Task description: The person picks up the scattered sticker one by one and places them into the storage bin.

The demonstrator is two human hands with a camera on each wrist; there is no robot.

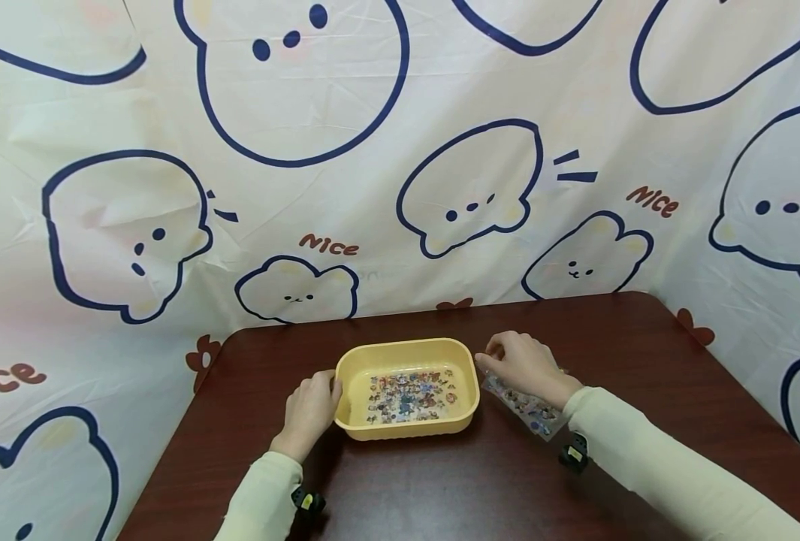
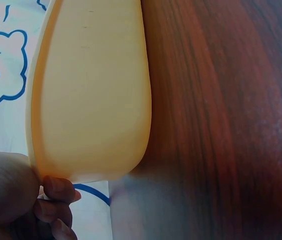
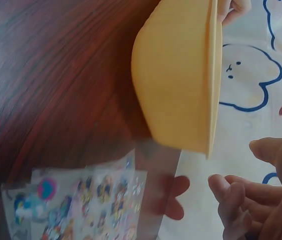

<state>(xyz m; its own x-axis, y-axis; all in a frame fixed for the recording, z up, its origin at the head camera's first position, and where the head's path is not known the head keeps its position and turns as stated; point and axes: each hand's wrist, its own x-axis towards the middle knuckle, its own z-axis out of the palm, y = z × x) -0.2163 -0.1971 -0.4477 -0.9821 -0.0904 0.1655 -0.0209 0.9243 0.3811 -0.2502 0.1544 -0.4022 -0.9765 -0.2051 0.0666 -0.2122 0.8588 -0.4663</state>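
Note:
A yellow plastic basin [image 1: 408, 432] stands on the table, with many small colourful cartoon stickers [image 1: 409, 397] spread over its bottom. My left hand [image 1: 310, 409] grips the left end of its rim, thumb on one side and curled fingers [image 2: 56, 190] on the other. At the opposite end, my right hand [image 1: 524, 366] hovers just off the rim. Its thumb and loosely bent fingers [image 3: 235, 192] stand apart with nothing between them. Below that hand and forearm lie several clear sheets of cartoon stickers [image 1: 531, 409], overlapping one another and partly hidden by the wrist in the head view.
The dark reddish-brown wooden table [image 1: 433, 488] has rounded far corners. Behind it and along both sides hangs a pale cloth [image 1: 372, 195] printed with blue-outlined bears and the word "Nice".

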